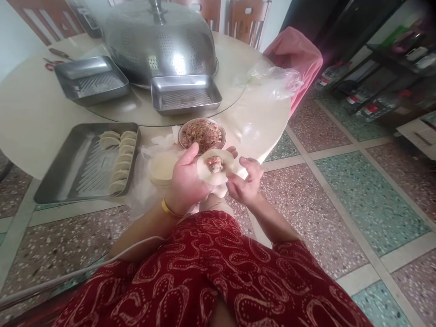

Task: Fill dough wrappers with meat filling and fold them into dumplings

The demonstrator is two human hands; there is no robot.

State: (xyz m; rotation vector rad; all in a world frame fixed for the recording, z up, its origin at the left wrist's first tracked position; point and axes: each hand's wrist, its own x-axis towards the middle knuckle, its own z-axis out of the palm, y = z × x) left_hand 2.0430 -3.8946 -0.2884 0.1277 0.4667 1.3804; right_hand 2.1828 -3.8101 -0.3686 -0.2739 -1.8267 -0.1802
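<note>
On the palm and fingers of my left hand (185, 179) lies a round dumpling wrapper (205, 171), with a lump of meat filling (215, 164) in its middle. My left thumb sticks up, away from the wrapper. Close against the wrapper's right edge is my right hand (247, 179), its fingers curled and its thumb apart from them; a fingertip appears to touch the rim. Just beyond the hands sits a bowl of minced meat filling (201, 134). A stack of wrappers (162, 167) rests on plastic to the left of my left hand.
At the left, a large metal tray (85, 159) holds several folded dumplings (122, 159) along its right side. Two smaller metal trays (91, 79) and a big perforated metal dome (160, 41) stand farther back. A clear plastic bag (275, 81) lies near a pink-covered chair (296, 54).
</note>
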